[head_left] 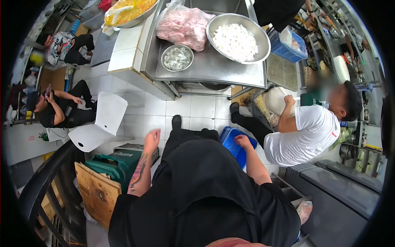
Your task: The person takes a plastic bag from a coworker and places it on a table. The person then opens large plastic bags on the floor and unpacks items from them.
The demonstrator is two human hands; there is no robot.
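My left hand hangs by my side over the floor, holding nothing, fingers loosely stretched. On the other side, my right hand is above a blue plastic bin, fingers slightly apart and nothing seen in them; I cannot tell whether it touches the rim. Ahead, out of reach of both hands, a steel table carries a plastic bag of pinkish raw meat. Beside the bag are a large steel bowl of white chopped pieces and a small metal bowl of greyish, glossy pieces.
On my right, a person in a white shirt handles a large pale sack. Two people sit at left near a white chair. A green bin, a wooden board and a black railing stand left; grey cabinets right.
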